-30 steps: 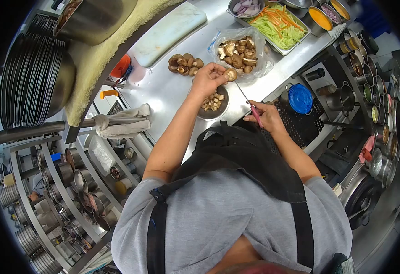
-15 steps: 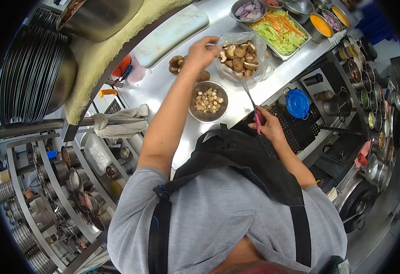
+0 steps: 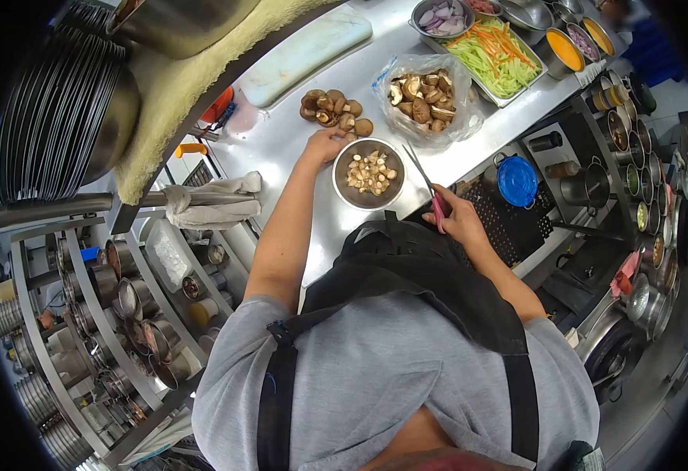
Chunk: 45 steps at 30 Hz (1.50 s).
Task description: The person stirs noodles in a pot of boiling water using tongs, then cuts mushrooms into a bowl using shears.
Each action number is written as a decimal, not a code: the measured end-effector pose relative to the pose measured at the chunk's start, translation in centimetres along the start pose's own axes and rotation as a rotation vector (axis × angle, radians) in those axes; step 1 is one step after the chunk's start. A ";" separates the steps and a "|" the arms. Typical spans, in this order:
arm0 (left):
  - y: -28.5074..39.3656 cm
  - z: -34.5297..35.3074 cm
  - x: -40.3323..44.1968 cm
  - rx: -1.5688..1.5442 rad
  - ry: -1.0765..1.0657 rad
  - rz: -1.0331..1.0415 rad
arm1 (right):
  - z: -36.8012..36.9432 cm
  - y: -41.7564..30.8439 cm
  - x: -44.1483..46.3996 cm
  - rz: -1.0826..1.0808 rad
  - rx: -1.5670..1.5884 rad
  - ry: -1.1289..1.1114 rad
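Pink-handled scissors (image 3: 438, 206) are in my right hand (image 3: 462, 221), fingers wrapped round the handles, blades pointing up and away beside the bowl. My left hand (image 3: 327, 147) is curled between the steel bowl (image 3: 342, 194) and a pile of whole brown mushrooms (image 3: 327, 107). Its fingertips are partly hidden against the nearest mushrooms and the bowl's rim, so what they pinch is unclear. Pale cut mushroom stems (image 3: 371, 173) lie in the bowl. Beyond the scissors stands an open clear plastic bag (image 3: 470, 129) holding several mushrooms (image 3: 422, 110).
A white cutting board (image 3: 309, 55) lies at the back left of the steel counter (image 3: 281, 149). Behind the bag are a tray of shredded vegetables (image 3: 497, 59) and a bowl of sliced onion (image 3: 441, 20). A towel (image 3: 214, 200) hangs at left; a blue lid (image 3: 517, 180) sits below the counter's right edge.
My left hand has come from beside the bag back toward me, to the near side of the mushroom pile by the bowl. The scissors stay in my right hand, their blades now away from the bag.
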<state>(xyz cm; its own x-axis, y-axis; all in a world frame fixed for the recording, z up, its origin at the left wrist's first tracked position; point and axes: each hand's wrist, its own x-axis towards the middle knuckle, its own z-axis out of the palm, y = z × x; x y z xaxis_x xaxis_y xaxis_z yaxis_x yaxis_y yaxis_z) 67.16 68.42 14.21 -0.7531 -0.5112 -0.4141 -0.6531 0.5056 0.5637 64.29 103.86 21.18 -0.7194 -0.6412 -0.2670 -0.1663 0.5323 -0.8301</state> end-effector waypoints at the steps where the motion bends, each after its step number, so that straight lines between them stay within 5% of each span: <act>1: -0.3 0.3 0.1 -0.088 -0.037 -0.004 | -0.1 -0.4 0.1 0.014 -0.043 -0.024; 9: -0.5 -0.6 -2.1 -0.692 -0.036 -0.121 | 0.5 0.3 0.0 0.007 -0.063 -0.049; 15: 1.7 -3.6 -6.3 -1.081 -0.104 -0.084 | 0.4 -1.1 0.5 -0.216 -0.191 0.061; 19: 4.9 -2.8 -9.4 -0.981 -0.234 -0.006 | 0.9 -2.9 1.8 -0.275 -0.188 0.045; 22: 6.3 -2.3 -11.3 -1.184 -0.370 0.040 | 1.2 -3.3 2.4 -0.279 -0.174 0.053; 29: 8.0 -1.1 -13.0 -1.127 -0.281 0.119 | 0.6 -2.6 2.3 -0.337 -0.263 0.062; 35: 6.6 0.0 -12.6 -1.159 -0.322 0.038 | 0.4 -1.5 1.9 -0.397 -0.215 -0.049; 37: 5.7 0.5 -12.8 -1.172 -0.497 -0.001 | 0.5 -1.2 1.9 -0.326 -0.222 -0.129; 45: 3.1 1.7 -12.8 -1.129 -0.454 -0.089 | 1.0 0.2 2.5 -0.330 -0.207 -0.265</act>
<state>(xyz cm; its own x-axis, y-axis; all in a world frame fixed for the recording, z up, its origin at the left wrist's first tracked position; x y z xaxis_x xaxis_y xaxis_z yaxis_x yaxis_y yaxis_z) 74.61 77.69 20.08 -0.8157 -0.1099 -0.5679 -0.4388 -0.5222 0.7313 63.15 101.80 19.81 -0.4131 -0.8994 -0.1427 -0.5077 0.3576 -0.7838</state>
